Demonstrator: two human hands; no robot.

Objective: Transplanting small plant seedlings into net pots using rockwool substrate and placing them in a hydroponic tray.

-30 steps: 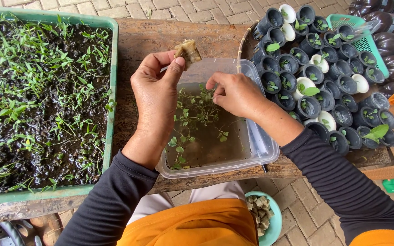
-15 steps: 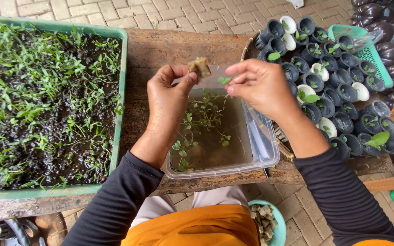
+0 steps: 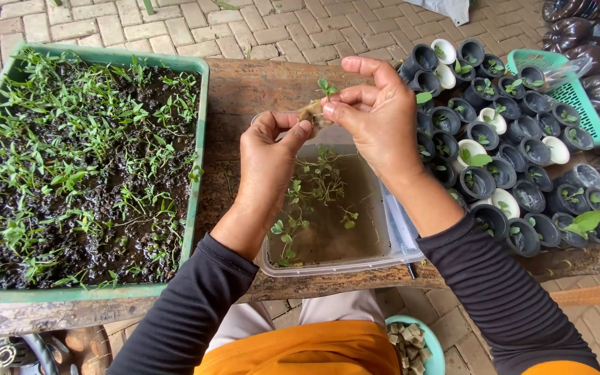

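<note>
Both hands now raised and met over the clear plastic tub (image 3: 383, 243), closer together than a moment ago: left hand (image 3: 269, 156) pinching a small tan cube (image 3: 312, 113), right hand (image 3: 376, 114) pressing a tiny seedling (image 3: 326, 87) into it, so planting under way. Loose seedlings in the tub's shallow water; green tray (image 3: 199, 139) of soil and sprouts at left; black and white net cups (image 3: 501, 160) at right, some planted.
</note>
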